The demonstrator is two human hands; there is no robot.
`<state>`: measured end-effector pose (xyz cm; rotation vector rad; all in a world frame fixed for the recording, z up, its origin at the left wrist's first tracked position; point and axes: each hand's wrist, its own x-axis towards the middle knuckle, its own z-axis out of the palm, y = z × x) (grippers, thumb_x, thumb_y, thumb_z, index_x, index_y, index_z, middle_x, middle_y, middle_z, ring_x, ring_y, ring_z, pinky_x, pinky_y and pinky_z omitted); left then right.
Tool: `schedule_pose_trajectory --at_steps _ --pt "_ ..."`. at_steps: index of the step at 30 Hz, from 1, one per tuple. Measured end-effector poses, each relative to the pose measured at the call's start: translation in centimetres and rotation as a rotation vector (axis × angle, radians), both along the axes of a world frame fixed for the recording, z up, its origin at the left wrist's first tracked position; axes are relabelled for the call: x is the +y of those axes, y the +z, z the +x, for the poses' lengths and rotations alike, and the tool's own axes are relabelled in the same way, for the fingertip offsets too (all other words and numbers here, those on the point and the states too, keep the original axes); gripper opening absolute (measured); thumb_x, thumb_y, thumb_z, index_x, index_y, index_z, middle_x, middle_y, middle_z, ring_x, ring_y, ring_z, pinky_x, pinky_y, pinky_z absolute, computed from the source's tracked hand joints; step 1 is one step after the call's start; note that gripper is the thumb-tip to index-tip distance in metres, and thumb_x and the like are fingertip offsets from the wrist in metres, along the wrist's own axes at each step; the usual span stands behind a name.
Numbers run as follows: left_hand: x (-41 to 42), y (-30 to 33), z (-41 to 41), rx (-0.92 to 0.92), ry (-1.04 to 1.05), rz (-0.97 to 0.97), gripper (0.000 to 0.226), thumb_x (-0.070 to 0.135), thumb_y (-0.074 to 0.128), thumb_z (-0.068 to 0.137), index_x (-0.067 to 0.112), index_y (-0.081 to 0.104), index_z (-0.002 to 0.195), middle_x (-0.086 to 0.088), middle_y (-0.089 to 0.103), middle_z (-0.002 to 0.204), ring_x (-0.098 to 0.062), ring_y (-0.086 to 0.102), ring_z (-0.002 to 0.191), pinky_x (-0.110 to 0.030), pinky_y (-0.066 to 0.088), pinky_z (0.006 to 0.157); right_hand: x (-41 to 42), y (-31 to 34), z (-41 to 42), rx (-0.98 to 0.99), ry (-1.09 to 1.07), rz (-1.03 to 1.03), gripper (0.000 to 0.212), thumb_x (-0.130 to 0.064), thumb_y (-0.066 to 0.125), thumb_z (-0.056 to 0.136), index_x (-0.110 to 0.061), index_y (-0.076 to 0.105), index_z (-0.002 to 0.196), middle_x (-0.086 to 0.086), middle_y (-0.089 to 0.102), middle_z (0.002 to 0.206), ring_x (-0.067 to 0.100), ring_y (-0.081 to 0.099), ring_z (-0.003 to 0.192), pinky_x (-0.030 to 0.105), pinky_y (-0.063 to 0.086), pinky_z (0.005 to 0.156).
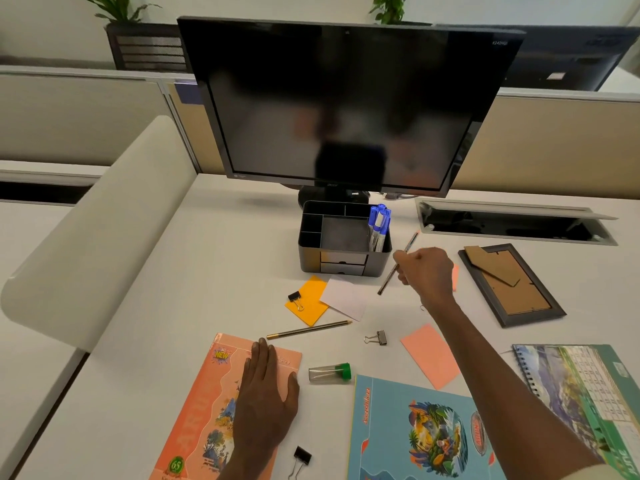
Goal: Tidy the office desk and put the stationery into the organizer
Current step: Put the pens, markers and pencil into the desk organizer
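Note:
A black desk organizer (311, 252) stands below the monitor, with blue markers (379, 223) upright in its right compartment. My right hand (426, 273) pinches a dark pencil (410, 244) just right of the organizer, above the desk. My left hand (266, 386) lies flat on an orange notebook (204, 407). A second pencil (309, 330) lies on the desk. Binder clips lie on an orange sticky note (295, 299), mid-desk (377, 337) and at the front (300, 459). A small clear tube with a green cap (329, 373) lies between the notebooks.
A white paper (344, 299) and pink notes (431, 355) lie mid-desk. A blue notebook (415, 431) and spiral calendar (581, 386) sit front right. A picture frame (510, 285) lies face down at right. The monitor (343, 105) and a cable hatch (516, 225) stand behind.

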<state>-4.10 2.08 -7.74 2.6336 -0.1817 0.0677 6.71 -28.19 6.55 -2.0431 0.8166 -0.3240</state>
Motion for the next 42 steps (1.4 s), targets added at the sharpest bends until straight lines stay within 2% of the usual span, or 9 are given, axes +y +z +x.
schedule_pose_trajectory --at_steps 3,7,10,13,19,28,34,39,42 --pt "0.1 -0.1 0.1 -0.001 -0.013 0.000 0.074 0.046 0.041 0.091 0.003 0.026 0.149 -0.005 0.017 0.159 -0.020 0.016 0.149 -0.033 0.014 0.122 1.7 2.5 1.3 -0.130 0.087 -0.009 0.024 -0.022 0.066 0.077 -0.004 0.065 0.060 0.007 0.066 0.055 0.017 0.067 0.053 0.031 0.058 0.060" --pt "0.2 0.0 0.0 0.006 -0.016 -0.019 0.076 0.049 0.037 0.090 0.002 0.027 0.149 -0.007 0.020 0.159 -0.022 0.018 0.148 -0.025 0.006 0.121 4.0 4.9 3.5 -0.292 0.173 -0.101 0.018 -0.019 0.068 0.076 -0.014 0.062 0.060 -0.001 0.065 0.055 0.012 0.065 0.053 0.023 0.052 0.058" --pt "0.2 0.1 0.0 0.006 -0.012 -0.037 0.075 0.048 0.039 0.089 0.002 0.029 0.148 -0.008 0.023 0.158 -0.023 0.020 0.148 -0.023 0.005 0.121 5.4 5.5 5.3 -0.390 0.226 -0.116 0.013 -0.019 0.068 0.079 -0.011 0.063 0.069 0.003 0.067 0.063 0.016 0.066 0.060 0.024 0.055 0.059" --pt "0.1 0.0 0.1 0.002 -0.012 -0.046 0.075 0.047 0.040 0.089 0.001 0.029 0.148 -0.007 0.023 0.158 -0.023 0.020 0.148 -0.025 0.007 0.121 6.6 5.2 7.5 -0.415 0.279 -0.157 0.013 -0.023 0.068 0.083 -0.012 0.064 0.077 -0.001 0.066 0.068 0.011 0.064 0.063 0.016 0.052 0.058" --pt "0.1 -0.2 0.0 -0.002 -0.009 -0.044 0.075 0.047 0.040 0.090 0.003 0.026 0.150 -0.006 0.020 0.160 -0.020 0.017 0.149 -0.027 0.009 0.121 8.6 3.6 11.5 -0.336 0.361 -0.239 0.011 -0.025 0.065 0.088 -0.015 0.065 0.085 -0.006 0.060 0.073 0.003 0.055 0.063 0.004 0.033 0.056" --pt "0.1 -0.3 0.0 -0.009 0.000 -0.025 0.074 0.046 0.044 0.090 0.005 0.028 0.150 -0.004 0.019 0.160 -0.016 0.014 0.149 -0.031 0.015 0.120 9.0 0.4 14.0 -0.112 0.453 -0.283 0.012 -0.020 0.063 0.090 -0.009 0.068 0.089 0.003 0.065 0.080 0.003 0.053 0.064 0.009 0.033 0.056" --pt "0.1 -0.1 -0.1 -0.017 0.003 -0.033 0.074 0.042 0.049 0.090 0.004 0.028 0.149 -0.006 0.020 0.160 -0.019 0.017 0.149 -0.037 0.020 0.119 8.6 -0.6 14.1 -0.008 0.500 -0.331 0.020 -0.023 0.058 0.094 -0.007 0.069 0.090 -0.002 0.058 0.072 0.006 0.053 0.060 0.014 0.035 0.054" --pt "0.1 0.0 -0.2 -0.016 0.002 -0.048 0.072 0.039 0.052 0.090 0.004 0.029 0.149 -0.006 0.018 0.160 -0.018 0.014 0.149 -0.034 0.015 0.120 8.2 -0.4 13.9 -0.023 0.548 -0.335 0.025 -0.020 0.051 0.097 -0.004 0.070 0.096 0.009 0.066 0.088 0.014 0.059 0.078 0.029 0.051 0.078" --pt "0.0 0.1 -0.2 -0.018 0.002 -0.051 0.072 0.038 0.052 0.091 0.004 0.028 0.149 -0.005 0.017 0.160 -0.016 0.012 0.149 -0.033 0.014 0.120 8.1 -0.2 13.7 -0.047 0.539 -0.309 0.025 -0.016 0.048 0.098 -0.006 0.066 0.112 0.009 0.066 0.101 0.016 0.061 0.088 0.026 0.051 0.080"
